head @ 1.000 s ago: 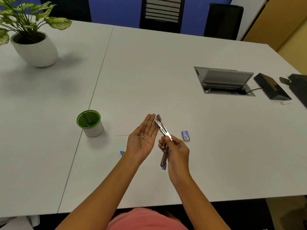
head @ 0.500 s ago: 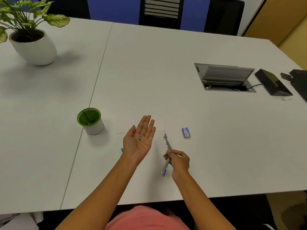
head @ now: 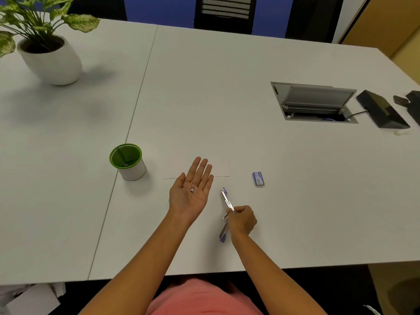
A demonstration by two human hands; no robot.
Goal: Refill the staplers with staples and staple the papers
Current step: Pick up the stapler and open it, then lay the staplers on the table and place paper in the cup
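Silver and blue stapler point(head: 228, 202), swung open at the hinge, gripped around its middle by the right hand point(head: 242, 220), fingers curled tight about it. 1 arm pointing toward 11 o'clock from the fist, the other toward 7 o'clock, blue tip low over the desk point(head: 204, 87); touching the desk or not, impossible to tell. Left hand point(head: 193, 192) released, palm up, fingers straight and close together, just at 9 o'clock of the stapler and apart from it. Small silver strip of staples point(head: 192, 190) lying loose in the middle of that palm. Beyond the fingertips, at 12 o'clock, a white sheet of paper point(head: 219, 170), edges faint against the desk. Blue staple box point(head: 258, 178) flat on the desk at 1 o'clock of the right hand, near but apart. Green-rimmed cup point(head: 127, 162) at 10 o'clock of the left hand, well apart. Potted plant point(head: 51, 57) far off at 10 o'clock, near the desk's far left edge.
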